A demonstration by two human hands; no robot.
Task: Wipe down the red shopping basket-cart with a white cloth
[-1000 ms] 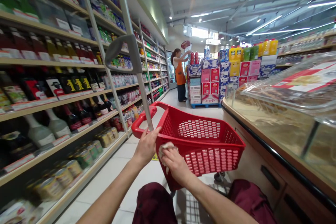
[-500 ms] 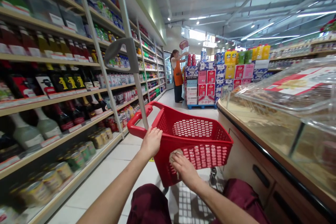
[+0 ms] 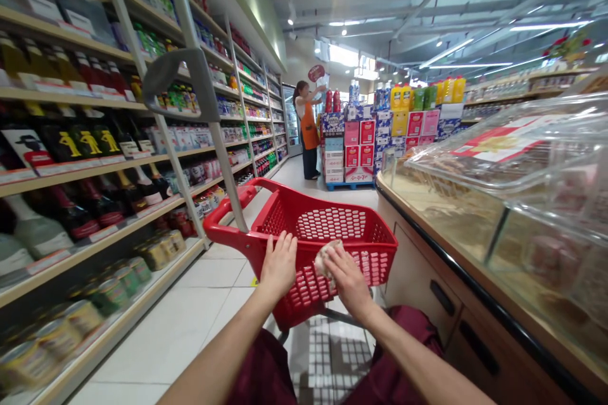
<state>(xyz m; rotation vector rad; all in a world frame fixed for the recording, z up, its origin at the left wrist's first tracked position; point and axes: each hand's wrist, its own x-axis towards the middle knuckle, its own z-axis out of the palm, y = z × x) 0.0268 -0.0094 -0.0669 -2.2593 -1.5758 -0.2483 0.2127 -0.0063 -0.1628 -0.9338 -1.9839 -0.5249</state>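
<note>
A red plastic shopping cart (image 3: 285,309) with perforated sides stands right in front of my knees. My left hand (image 3: 279,266) lies against its near side, fingers stretched up to just below the rim, holding nothing. A crumpled whitish cloth (image 3: 325,261) is under the fingers of my right hand (image 3: 349,281), which presses it to the perforated side panel near the top edge. Part of the cloth is hidden by those fingers. The cart's grey upright handle (image 3: 183,85) rises on the left.
Shelves (image 3: 85,171) of bottles and cans line the left. A display counter (image 3: 427,228) with a clear cover (image 3: 517,120) stands close on the right. Further off, a person in an orange apron (image 3: 311,130) reaches toward stacked drink boxes (image 3: 358,149).
My right hand with the cloth has moved up along the cart's side. My left hand has slid down off the rim onto the side. The view has shifted slightly right.
</note>
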